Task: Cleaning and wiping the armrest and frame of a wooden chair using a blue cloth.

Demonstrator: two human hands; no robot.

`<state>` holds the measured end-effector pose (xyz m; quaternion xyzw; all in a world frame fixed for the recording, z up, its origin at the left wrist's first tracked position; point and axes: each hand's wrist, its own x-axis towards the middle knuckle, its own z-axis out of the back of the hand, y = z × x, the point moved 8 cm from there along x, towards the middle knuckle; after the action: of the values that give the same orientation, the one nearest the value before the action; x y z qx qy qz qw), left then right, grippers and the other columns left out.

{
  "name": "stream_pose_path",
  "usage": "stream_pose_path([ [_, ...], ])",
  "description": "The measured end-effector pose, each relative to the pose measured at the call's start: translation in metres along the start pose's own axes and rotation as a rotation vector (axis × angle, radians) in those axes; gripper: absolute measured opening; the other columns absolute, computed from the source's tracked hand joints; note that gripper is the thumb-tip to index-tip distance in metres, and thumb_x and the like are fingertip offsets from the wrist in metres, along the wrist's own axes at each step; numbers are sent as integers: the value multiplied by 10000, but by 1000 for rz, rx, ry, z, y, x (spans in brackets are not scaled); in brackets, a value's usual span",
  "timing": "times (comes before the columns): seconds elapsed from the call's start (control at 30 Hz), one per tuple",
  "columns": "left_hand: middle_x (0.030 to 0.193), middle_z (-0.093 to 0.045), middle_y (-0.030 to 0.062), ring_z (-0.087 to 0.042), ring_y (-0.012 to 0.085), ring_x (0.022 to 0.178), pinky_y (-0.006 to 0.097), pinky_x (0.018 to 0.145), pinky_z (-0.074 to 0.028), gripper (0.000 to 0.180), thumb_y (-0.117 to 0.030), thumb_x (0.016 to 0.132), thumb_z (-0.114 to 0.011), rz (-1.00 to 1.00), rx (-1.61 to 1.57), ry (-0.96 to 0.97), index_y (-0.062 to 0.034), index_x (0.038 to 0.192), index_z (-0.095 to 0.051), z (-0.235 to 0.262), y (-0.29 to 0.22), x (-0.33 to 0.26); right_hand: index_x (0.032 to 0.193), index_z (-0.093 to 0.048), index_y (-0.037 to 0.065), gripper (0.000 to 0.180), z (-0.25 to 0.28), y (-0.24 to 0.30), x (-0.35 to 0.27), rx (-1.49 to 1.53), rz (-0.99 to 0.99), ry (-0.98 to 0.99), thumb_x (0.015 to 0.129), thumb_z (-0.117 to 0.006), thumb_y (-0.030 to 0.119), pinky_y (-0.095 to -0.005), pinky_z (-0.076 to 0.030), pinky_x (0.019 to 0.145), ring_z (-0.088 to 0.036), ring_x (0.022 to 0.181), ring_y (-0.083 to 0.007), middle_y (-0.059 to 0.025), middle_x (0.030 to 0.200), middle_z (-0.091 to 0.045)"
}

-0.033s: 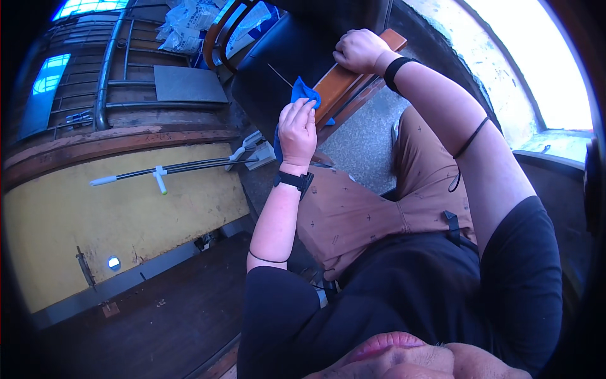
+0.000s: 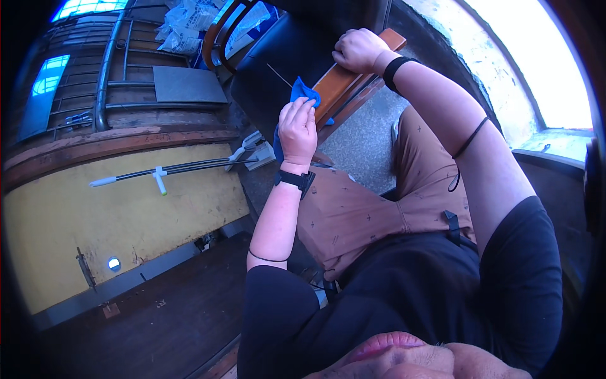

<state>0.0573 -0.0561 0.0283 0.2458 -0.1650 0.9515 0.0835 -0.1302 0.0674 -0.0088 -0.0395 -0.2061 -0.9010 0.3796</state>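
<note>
A brown varnished wooden bar [image 2: 344, 82] runs slantwise beside a black chair seat [image 2: 259, 63], like an armrest. My left hand [image 2: 298, 129] is closed on a blue cloth [image 2: 305, 93] at the bar's near end. Part of the cloth sticks up above the fingers, and more hangs down by the wrist. Farther along, my right hand [image 2: 361, 50] is wrapped over the bar close to its far end; its fingertips are partly hidden. A thin stick [image 2: 279, 74] lies across the seat near the cloth.
At left, a yellowish board [image 2: 126, 208] carries a thin black pole [image 2: 196, 165] with white fittings. Behind it stand metal pipes [image 2: 104, 76] and a grey panel [image 2: 189, 84]. Clear plastic bags [image 2: 186, 25] lie at the back, beside a curved wooden chair part [image 2: 218, 38]. Speckled floor [image 2: 363, 148] shows below the bar.
</note>
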Motion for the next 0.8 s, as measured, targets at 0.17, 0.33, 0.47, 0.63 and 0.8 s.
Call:
stream_pose_path([
  [0.17,1099,-730,111,-652,328,1070,418,954,-526,148,-119,950,-683,-38,-30,1,-47,1059,-752,-26,-19,31,825,-785,54,410,0,-2,1,32,7,-57,985,-508,311,-451,-580,848,-713,820,-340,-168,858,-746],
  [0.33,1094,-727,105,-650,325,1045,421,933,-527,173,-107,881,-752,-97,-14,10,-50,1044,-751,-25,-33,31,821,-783,47,405,-1,-8,-1,38,26,-98,978,-518,311,-448,-579,850,-710,827,-346,-168,848,-744],
  [0.47,1108,-728,111,-659,325,1023,414,923,-525,190,-125,886,-764,-129,-50,18,-56,1062,-754,-14,-19,6,855,-788,37,397,2,2,2,11,19,-49,981,-531,311,-434,-573,877,-707,862,-333,-170,892,-744],
  [0.63,1096,-733,122,-660,329,1022,414,908,-531,160,-136,925,-732,-149,-33,-24,-38,1050,-758,-24,-33,31,831,-783,48,407,-2,-5,3,19,19,-58,972,-524,329,-447,-572,862,-710,859,-337,-165,859,-741],
  [0.8,1067,-731,105,-661,319,1007,409,906,-534,122,-91,903,-729,-148,-55,-26,-38,1010,-758,-19,-22,10,831,-781,48,406,1,-5,-3,24,41,-100,966,-529,336,-446,-571,860,-712,867,-330,-169,862,-741],
])
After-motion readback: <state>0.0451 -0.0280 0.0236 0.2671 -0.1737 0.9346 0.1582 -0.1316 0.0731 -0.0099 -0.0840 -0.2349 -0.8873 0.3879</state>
